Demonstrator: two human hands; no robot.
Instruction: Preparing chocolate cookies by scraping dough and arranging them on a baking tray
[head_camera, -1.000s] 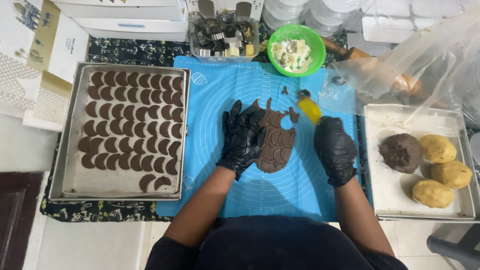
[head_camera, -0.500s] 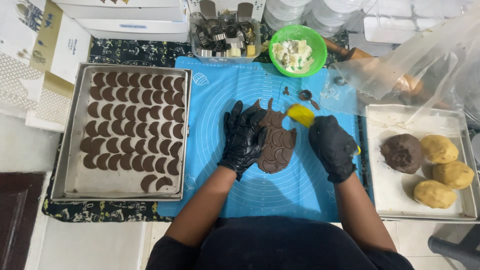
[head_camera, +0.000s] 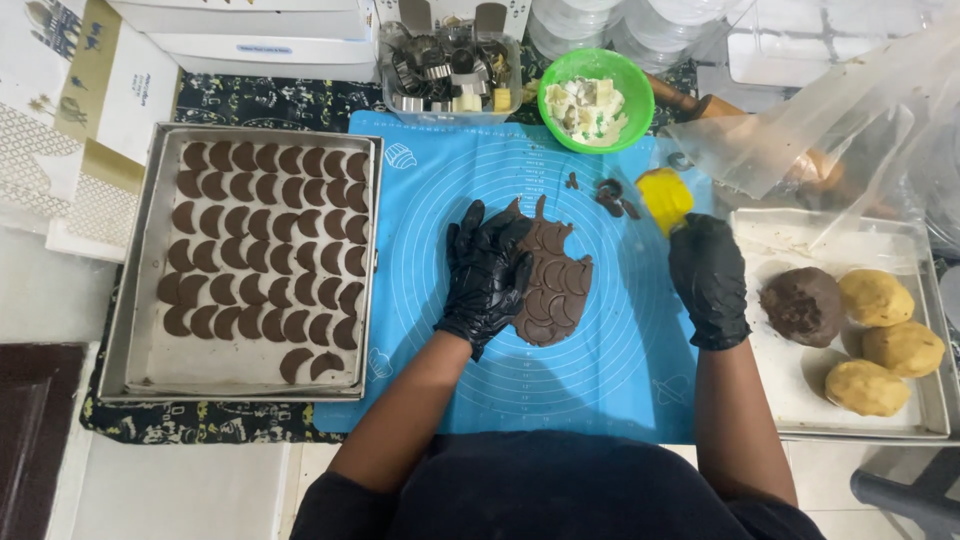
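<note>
Left hand: the left hand (head_camera: 487, 272), black-gloved, was laid flat with fingers spread on the left edge of the rolled brown dough (head_camera: 553, 283); nothing was gripped.
Right hand: the right hand (head_camera: 709, 278), also gloved, was held at 3 o'clock from the dough, apart from it; its grip was closed on a yellow cutter (head_camera: 665, 197) showing just past the fingertips.
Dough: the sheet was seen at the middle of the blue mat (head_camera: 440, 180), scored with crescent cuts, its upper edge ragged.
Scraps: small brown dough scraps (head_camera: 608, 193) were seen at 1 o'clock from the sheet, just beside the cutter.
Left side: a metal tray (head_camera: 135, 300) at 9 o'clock was filled with rows of brown crescents (head_camera: 265, 240); white boxes (head_camera: 250, 30) were stacked beyond it.
Far edge: a clear box of metal cutters (head_camera: 447, 70) and a green bowl (head_camera: 550, 90) of pale pieces were set at 12 o'clock.
Right side: a second tray (head_camera: 780, 400) at 3 o'clock was loaded with one brown dough ball (head_camera: 802, 305) and three yellow dough balls (head_camera: 885, 340); a clear plastic bag (head_camera: 830, 130) was draped over its far end, hiding part of a rolling pin (head_camera: 690, 100).
</note>
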